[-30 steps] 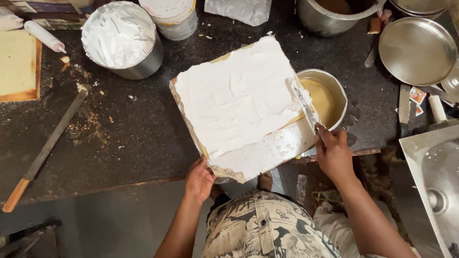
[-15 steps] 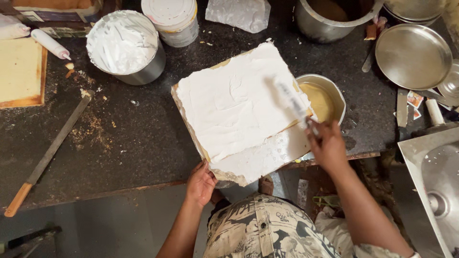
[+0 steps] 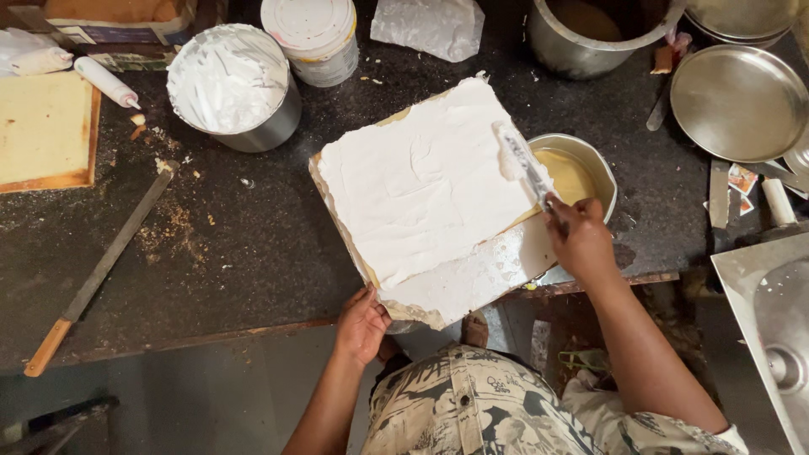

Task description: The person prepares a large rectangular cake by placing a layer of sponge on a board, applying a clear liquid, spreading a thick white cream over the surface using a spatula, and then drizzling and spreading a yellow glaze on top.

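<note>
Frosting the square cake point(image 3: 430, 181)
Your right hand point(image 3: 583, 240) grips the spatula point(image 3: 521, 164) (cream-coated); left hand point(image 3: 361, 324) probably curls under the board point(image 3: 472, 282) edge.

Dark speckled stone counter point(image 3: 253, 253) (crumb-strewn) above a grey floor point(image 3: 168, 396)

My right hand point(image 3: 581, 243) covers the handle of the spatula point(image 3: 521, 164), my left hand point(image 3: 362, 324) is partly tucked under the board point(image 3: 472, 278), which hides part of the small tin point(image 3: 581, 168), and the picture's edge crops the sink point(image 3: 771, 329).
</note>
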